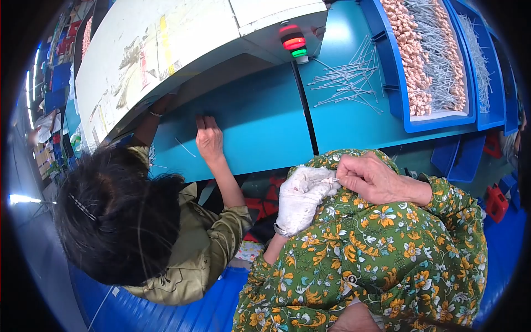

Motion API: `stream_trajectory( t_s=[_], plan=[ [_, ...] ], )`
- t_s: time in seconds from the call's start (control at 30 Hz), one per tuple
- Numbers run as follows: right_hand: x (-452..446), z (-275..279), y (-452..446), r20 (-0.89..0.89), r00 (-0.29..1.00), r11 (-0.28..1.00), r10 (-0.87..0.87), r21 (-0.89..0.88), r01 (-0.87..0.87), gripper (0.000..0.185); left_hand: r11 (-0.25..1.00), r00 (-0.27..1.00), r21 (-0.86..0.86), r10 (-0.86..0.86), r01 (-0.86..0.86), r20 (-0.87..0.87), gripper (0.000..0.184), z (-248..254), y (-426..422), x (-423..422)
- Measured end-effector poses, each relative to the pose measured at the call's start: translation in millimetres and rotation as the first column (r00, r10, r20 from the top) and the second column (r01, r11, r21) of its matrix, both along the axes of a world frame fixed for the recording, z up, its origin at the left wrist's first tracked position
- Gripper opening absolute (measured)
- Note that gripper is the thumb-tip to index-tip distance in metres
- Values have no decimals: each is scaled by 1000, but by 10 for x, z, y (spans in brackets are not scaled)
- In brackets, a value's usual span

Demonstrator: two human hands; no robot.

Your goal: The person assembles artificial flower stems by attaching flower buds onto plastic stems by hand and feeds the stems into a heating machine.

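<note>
My left hand [303, 197], in a white work glove, is curled closed in front of my chest. My right hand [369, 177], bare, meets it with thumb and forefinger pinched together at the glove's fingertips. Whatever sits between the two hands is too small and too covered to name. Both hands are over my flowered green shirt [387, 238], just off the near edge of the blue-green table [254, 122]. On the table ahead lies a loose heap of thin pale wire-like pieces [348, 80] with small end tips.
Blue bins [412, 124] at the right hold many pieces with copper-coloured ends. A white machine housing [182, 39] with a red-green signal lamp [294, 43] overhangs the table. A co-worker [127, 216] sits at my left, one hand [209, 138] on the table near a single thin piece [185, 147].
</note>
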State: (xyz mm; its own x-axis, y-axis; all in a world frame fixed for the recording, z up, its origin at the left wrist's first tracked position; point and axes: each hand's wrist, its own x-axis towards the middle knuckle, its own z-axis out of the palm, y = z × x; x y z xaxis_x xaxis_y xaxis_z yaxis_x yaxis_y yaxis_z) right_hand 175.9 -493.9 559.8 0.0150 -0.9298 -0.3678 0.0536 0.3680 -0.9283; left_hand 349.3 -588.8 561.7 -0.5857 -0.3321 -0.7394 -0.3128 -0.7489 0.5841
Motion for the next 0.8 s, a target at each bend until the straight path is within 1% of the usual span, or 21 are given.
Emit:
stream_trajectory(
  t_s=[0.1, 0.2, 0.3, 0.37, 0.47, 0.5, 0.6, 0.67, 0.77, 0.8],
  plan=[
    [6, -12, 11, -25, 999, 1000, 21, -4, -21, 8, 1000, 999, 0, 15, -15, 34, 17, -2, -6, -3],
    [38, -54, 33, -82, 997, 996, 12, -86, -19, 7, 1000, 1000, -6, 18, -17, 25, 15, 4, -7, 0],
    [75, -63, 23, -141, 989, 977, -45, -212, 14, 9, 999, 999, -11, 35, -35, 32, 13, 27, 15, -10],
    [85, -77, 33, -220, 975, 966, -34, -258, -25, 10, 999, 997, 12, 44, -45, 58, 11, 21, 28, 9],
    [72, -37, 28, -320, 947, 949, -9, -301, -92, 13, 999, 999, -24, 36, -35, 6, 11, 9, 50, 41],
    [68, -21, 27, -350, 937, 944, 0, -309, -115, 14, 999, 999, -27, 32, -32, 12, 11, 17, 52, 44],
    [74, -20, 43, -389, 919, 938, 58, -294, -184, 14, 999, 998, -31, 35, -34, 43, 11, 71, 67, 22],
    [91, -27, 58, -362, 931, 940, 41, -302, -159, 14, 998, 995, -36, 55, -53, 81, 11, 96, 92, -9],
    [134, -61, 92, -346, 938, 941, 7, -314, -123, 14, 997, 995, -13, 78, -78, 67, 12, 91, 122, -7],
    [149, -71, 107, -344, 939, 942, -6, -317, -111, 14, 998, 996, -21, 63, -62, 59, 10, 73, 136, 14]
  ],
)
